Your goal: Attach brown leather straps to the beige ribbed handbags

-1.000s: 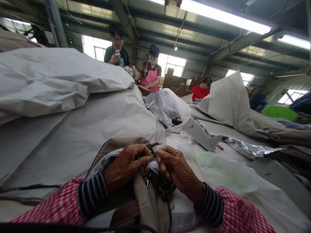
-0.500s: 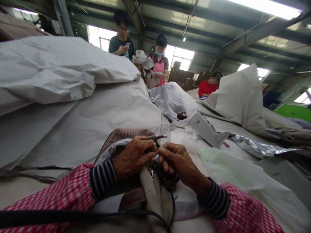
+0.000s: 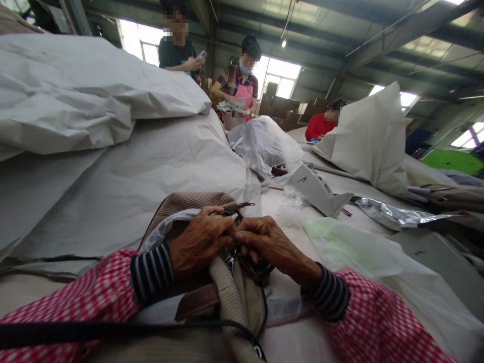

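A beige ribbed bag (image 3: 234, 292) lies in front of me, with a metal zipper (image 3: 237, 287) along its edge and a brown leather-like piece (image 3: 198, 302) at its side. Over its top my left hand (image 3: 200, 242) bends closed around a dark metal clasp (image 3: 245, 205), whose tip sticks out past the fingers. Meeting it fingertip to fingertip, my right hand (image 3: 274, 247) is pinched closed; what it grips is too small and hidden to name. Dark hardware hangs beneath the right fingers. A black strap (image 3: 113, 330) crosses the foreground.
Large whitish sheets (image 3: 181, 151) are heaped at the left. Ahead lie a clear plastic bundle (image 3: 264, 143) and a folded grey board (image 3: 315, 191); thin white wrapping (image 3: 378, 267) spreads at the right. Three people are beyond, one holding a phone (image 3: 202, 54).
The view has shifted slightly, so the bag and my hands sit a little further left and higher. Both hands keep the same pinched pose. A co-worker in a pink apron has lowered crumpled pale material.
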`<state>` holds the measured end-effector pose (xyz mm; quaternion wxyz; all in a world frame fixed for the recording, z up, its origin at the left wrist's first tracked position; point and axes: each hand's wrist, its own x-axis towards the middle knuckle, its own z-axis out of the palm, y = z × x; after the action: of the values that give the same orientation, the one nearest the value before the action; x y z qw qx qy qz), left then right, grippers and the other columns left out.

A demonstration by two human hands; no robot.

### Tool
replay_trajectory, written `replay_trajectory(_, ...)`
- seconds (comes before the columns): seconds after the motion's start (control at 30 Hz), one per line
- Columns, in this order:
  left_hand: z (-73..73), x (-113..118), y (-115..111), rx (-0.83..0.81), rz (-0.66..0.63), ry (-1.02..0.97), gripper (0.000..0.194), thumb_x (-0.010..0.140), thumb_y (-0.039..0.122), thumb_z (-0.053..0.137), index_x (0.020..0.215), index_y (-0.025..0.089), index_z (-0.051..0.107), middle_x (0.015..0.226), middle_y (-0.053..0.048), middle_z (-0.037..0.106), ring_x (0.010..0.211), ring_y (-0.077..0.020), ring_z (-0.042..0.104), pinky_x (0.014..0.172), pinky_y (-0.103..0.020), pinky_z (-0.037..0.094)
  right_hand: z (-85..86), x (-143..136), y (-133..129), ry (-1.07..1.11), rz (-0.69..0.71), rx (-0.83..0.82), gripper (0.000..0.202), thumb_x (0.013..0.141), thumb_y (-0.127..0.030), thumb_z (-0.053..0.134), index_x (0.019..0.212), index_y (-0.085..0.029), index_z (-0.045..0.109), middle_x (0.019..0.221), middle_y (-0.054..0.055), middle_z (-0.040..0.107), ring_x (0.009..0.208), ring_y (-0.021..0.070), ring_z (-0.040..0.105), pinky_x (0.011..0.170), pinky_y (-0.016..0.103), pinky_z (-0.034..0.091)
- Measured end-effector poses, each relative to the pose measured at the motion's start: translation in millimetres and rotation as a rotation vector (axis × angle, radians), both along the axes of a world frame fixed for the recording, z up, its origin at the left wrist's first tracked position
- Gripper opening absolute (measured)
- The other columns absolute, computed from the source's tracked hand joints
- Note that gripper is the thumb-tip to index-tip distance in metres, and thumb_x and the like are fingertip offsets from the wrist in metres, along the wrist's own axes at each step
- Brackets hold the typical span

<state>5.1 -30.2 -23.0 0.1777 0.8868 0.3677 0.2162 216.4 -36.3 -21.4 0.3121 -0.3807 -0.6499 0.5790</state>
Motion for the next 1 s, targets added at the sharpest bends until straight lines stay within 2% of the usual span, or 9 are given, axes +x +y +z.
replay_trajectory(0.13,0.4,0,3,-0.03,-0.006,-0.06,0.02,0.098,0.029,0.048,0.087,0.02,0.063,0.084,-0.001,0.072,0.092,-0.0226,0.067,0.12,-0.049,0.032,-6.9,-1,0,0.075,-0.004,-0.032,0.036,0.087,-0.05,0.074,0.081,-0.016,0.066,0.065,-0.002,0.066,0.044,0.0057,0.048,0.043,0.017,0.031)
replay_trajectory(0.27,16.9,-2,1,-0.027,-0.001,-0.086,0.027,0.102,0.037,0.05,0.093,0.02,0.068,0.093,-0.003,0.074,0.097,-0.0235,0.066,0.111,-0.042,0.041,-0.8,10,-3,0.099,-0.033,-0.009,0.04,0.088,-0.054,0.074,0.085,-0.015,0.068,0.067,-0.002,0.064,0.049,0.0065,0.048,0.045,0.019,0.028)
replay_trajectory(0.4,39.4,-10,-17,0.088,-0.179,0.061,0.028,0.105,0.021,0.046,0.113,0.024,0.072,0.118,-0.004,0.073,0.114,-0.0233,0.063,0.105,-0.035,0.043,18.3,39,-16,-0.098,-0.047,0.303,0.03,0.091,-0.046,0.075,0.096,-0.016,0.075,0.087,0.002,0.067,0.076,0.0136,0.059,0.066,0.025,0.045)
replay_trajectory(0.5,49.5,-10,-37,0.164,-0.252,0.269,0.042,0.099,0.008,0.05,0.123,0.035,0.071,0.121,0.001,0.074,0.131,-0.0263,0.053,0.116,-0.039,0.032,22.8,54,-33,-0.418,0.105,0.536,0.035,0.086,-0.04,0.083,0.116,-0.023,0.074,0.116,0.005,0.065,0.105,0.0204,0.059,0.09,0.032,0.05)
replay_trajectory(0.6,54.0,-4,-51,0.236,-0.259,0.375,0.042,0.091,0.005,0.059,0.114,0.037,0.075,0.128,0.001,0.07,0.133,-0.0308,0.05,0.117,-0.047,0.03,15.9,54,-48,-0.702,0.162,0.718,0.035,0.088,-0.03,0.08,0.121,-0.024,0.071,0.131,0.008,0.058,0.118,0.0256,0.051,0.104,0.042,0.046)
replay_trajectory(0.67,55.7,-2,-54,0.273,-0.283,0.37,0.037,0.088,0.005,0.06,0.108,0.033,0.074,0.14,0.0,0.064,0.136,-0.0327,0.048,0.117,-0.049,0.032,11.3,52,-51,-0.754,0.153,0.778,0.029,0.089,-0.025,0.076,0.118,-0.021,0.071,0.131,0.01,0.058,0.118,0.0264,0.049,0.103,0.044,0.046)
replay_trajectory(0.8,58.2,-9,-53,0.235,-0.21,0.239,0.029,0.097,0.005,0.043,0.098,0.023,0.066,0.139,-0.005,0.063,0.125,-0.023,0.057,0.107,-0.038,0.044,16.4,55,-45,-0.62,0.168,0.713,0.022,0.083,-0.025,0.083,0.102,-0.018,0.074,0.118,0.007,0.061,0.109,0.0231,0.055,0.096,0.037,0.049)
replay_trajectory(0.87,59.4,-14,-52,0.235,-0.142,0.16,0.031,0.094,0.0,0.039,0.088,0.021,0.062,0.133,-0.005,0.064,0.117,-0.0202,0.06,0.101,-0.034,0.046,24.9,55,-42,-0.527,0.165,0.703,0.02,0.081,-0.022,0.084,0.097,-0.017,0.073,0.115,0.006,0.062,0.104,0.0206,0.058,0.093,0.034,0.05)
replay_trajectory(1.0,61.2,-16,-53,0.275,-0.103,0.057,0.03,0.09,-0.001,0.041,0.079,0.019,0.06,0.128,-0.006,0.065,0.11,-0.0204,0.063,0.095,-0.034,0.049,37.0,31,-38,-0.485,0.3,0.913,0.022,0.084,-0.025,0.08,0.102,-0.014,0.072,0.118,0.009,0.062,0.107,0.0217,0.06,0.096,0.035,0.051)
